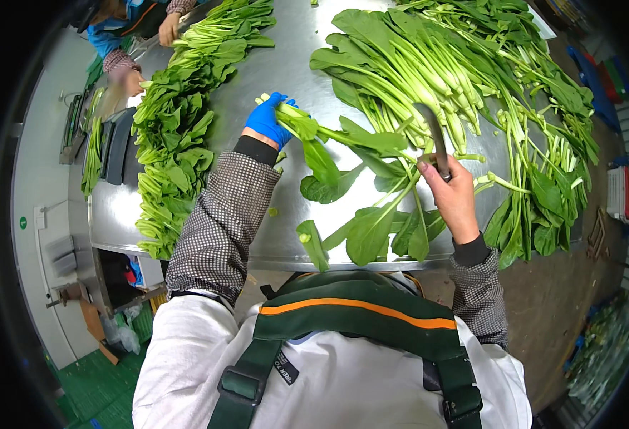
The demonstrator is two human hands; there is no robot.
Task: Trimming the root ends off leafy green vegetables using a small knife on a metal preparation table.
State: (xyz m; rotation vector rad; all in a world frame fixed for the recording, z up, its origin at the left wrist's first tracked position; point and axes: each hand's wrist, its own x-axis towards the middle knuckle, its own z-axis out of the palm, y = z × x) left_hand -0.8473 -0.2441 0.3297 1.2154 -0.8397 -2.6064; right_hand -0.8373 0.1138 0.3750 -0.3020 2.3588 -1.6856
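My left hand [269, 121], in a blue glove, is closed around the stem end of a leafy green stalk [320, 163], whose leaves trail to the right over the metal table [296, 236]. My right hand [453, 201], bare, grips a dark curved blade [437, 134] like a sickle, pointing away from me. Its handle is mostly hidden by my fingers. Loose trimmed leaves [371, 230] lie between my hands, near the table's front edge. Just beyond the blade, a large heap of leafy greens [414, 68] rests with its pale stems toward me.
Along the left runs a long row of stacked greens [175, 157]. More loose greens [543, 186] hang over the table's right edge. At the far left another person's hand [169, 30] is beside the row. A dark grey tray-like object [118, 146] stands near the left edge.
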